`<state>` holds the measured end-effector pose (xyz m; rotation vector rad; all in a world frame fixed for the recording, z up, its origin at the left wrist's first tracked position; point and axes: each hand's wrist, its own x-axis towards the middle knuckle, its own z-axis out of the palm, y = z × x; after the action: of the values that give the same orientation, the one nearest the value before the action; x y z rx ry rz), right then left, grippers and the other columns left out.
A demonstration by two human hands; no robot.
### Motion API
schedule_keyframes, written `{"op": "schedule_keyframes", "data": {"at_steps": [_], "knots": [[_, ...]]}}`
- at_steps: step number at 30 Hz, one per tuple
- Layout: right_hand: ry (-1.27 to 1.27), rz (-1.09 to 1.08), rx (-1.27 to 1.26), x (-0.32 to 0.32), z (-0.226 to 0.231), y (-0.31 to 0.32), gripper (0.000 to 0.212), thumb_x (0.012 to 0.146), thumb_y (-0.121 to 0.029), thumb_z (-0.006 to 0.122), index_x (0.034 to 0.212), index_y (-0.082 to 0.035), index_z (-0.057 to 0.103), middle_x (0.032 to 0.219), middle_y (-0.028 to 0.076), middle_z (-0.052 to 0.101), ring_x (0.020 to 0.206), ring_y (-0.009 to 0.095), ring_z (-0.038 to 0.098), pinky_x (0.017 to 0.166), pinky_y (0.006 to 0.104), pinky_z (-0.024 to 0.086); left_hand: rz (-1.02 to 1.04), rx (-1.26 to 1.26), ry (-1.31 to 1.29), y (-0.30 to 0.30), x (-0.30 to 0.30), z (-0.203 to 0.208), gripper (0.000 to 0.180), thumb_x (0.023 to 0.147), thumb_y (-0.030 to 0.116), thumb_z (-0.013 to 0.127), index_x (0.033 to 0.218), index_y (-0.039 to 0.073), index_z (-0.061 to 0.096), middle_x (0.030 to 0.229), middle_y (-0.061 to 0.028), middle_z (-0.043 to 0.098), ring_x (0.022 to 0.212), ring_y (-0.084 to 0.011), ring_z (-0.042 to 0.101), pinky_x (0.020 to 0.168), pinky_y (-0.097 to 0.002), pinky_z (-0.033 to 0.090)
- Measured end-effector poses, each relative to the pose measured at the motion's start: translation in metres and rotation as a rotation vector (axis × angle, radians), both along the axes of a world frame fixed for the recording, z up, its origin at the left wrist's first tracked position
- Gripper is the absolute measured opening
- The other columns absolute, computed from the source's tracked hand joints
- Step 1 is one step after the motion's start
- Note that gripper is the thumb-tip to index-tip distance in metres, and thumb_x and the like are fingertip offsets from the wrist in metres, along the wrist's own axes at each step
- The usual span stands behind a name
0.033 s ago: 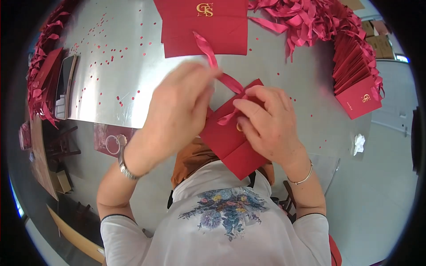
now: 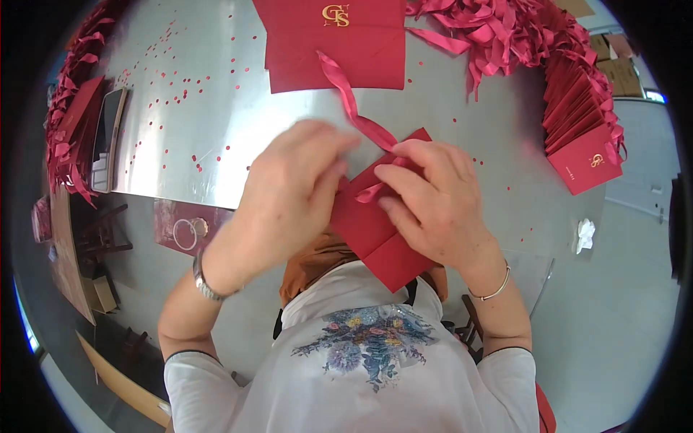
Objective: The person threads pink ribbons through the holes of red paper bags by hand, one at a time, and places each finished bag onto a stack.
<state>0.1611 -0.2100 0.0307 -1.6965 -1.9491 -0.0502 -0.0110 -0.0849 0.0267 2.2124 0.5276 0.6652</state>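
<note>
A small red paper gift bag (image 2: 382, 242) lies tilted at the table's near edge, in front of my body. Thumb and fingers of my right hand (image 2: 444, 198) are closed on a pinkish-red ribbon (image 2: 372, 131) at the bag's upper part. From there the ribbon's loose tail runs up and left across the metal. A short ribbon loop pokes out beneath the right fingers. My left hand (image 2: 292, 191) is over the bag's left side, its fingers bent and smeared by motion. Whether it holds any ribbon is unclear.
Larger red bags (image 2: 336, 54) lie flat ahead. At the right stands a curved row of ribboned red bags (image 2: 577, 115), with another stack (image 2: 72, 130) at far left beside a phone (image 2: 108, 141). Red paper dots and crumpled white tissue (image 2: 585, 235) lie on the metal table (image 2: 238, 130).
My left fingers have dropped slightly and come off the ribbon's long tail, which now shows unbroken. My right hand has barely shifted and keeps its pinch.
</note>
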Motion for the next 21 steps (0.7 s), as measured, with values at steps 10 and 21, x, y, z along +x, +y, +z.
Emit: {"op": "schedule_keyframes", "data": {"at_steps": [10, 21], "knots": [[-0.163, 0.133, 0.202, 0.0, -0.021, 0.005, 0.009, 0.072, -0.012, 0.063, 0.08, -0.009, 0.059, 0.085, 0.003, 0.056, 0.082, 0.022, 0.055, 0.073, 0.0371, 0.045, -0.211, 0.041, 0.169, 0.0, -0.002, 0.002, 0.04, 0.076, -0.013, 0.058, 0.113, 0.0, 0.063, 0.106, -0.0171, 0.063, 0.091, -0.0363, 0.064, 0.075, -0.0369, 0.054], [-0.134, 0.122, 0.223, -0.001, -0.028, 0.012, 0.017, 0.073, -0.012, 0.062, 0.09, -0.009, 0.063, 0.087, 0.003, 0.059, 0.08, 0.022, 0.057, 0.075, 0.0363, 0.044, -0.241, 0.094, 0.309, 0.015, -0.001, -0.003, 0.016, 0.077, -0.006, 0.062, 0.091, -0.001, 0.063, 0.086, -0.0152, 0.057, 0.077, -0.0368, 0.06, 0.066, -0.042, 0.051]]}}
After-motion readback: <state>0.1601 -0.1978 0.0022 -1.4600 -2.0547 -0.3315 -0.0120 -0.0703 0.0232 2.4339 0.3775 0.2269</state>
